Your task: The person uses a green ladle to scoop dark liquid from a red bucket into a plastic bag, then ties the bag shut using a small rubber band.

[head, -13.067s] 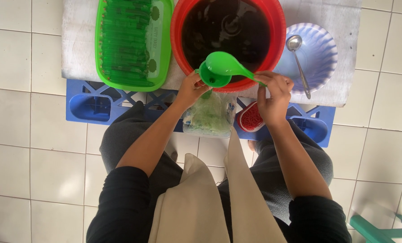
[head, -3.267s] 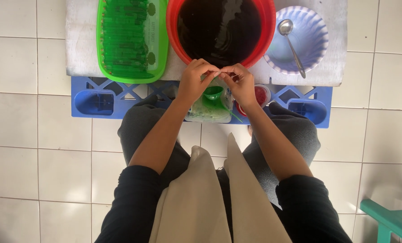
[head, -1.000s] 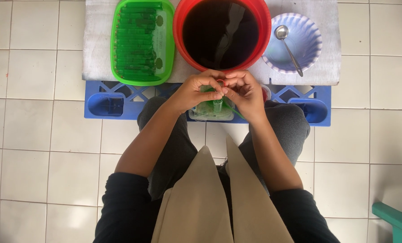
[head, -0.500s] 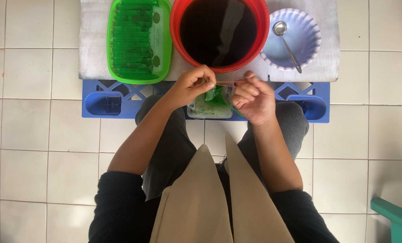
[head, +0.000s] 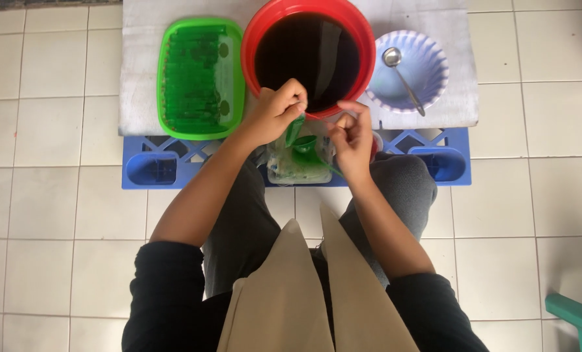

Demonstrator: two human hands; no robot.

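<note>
Thin green filled plastic tube (head: pixel 294 130) hangs just in front of the red basin (head: pixel 260 29), left hand (head: pixel 275 114) fingers pinched on its top, right hand (head: pixel 351 133) fingers clamped on a red rubber band (head: pixel 317 117), probably for tying it, above the green funnel (head: pixel 306 145).
</note>
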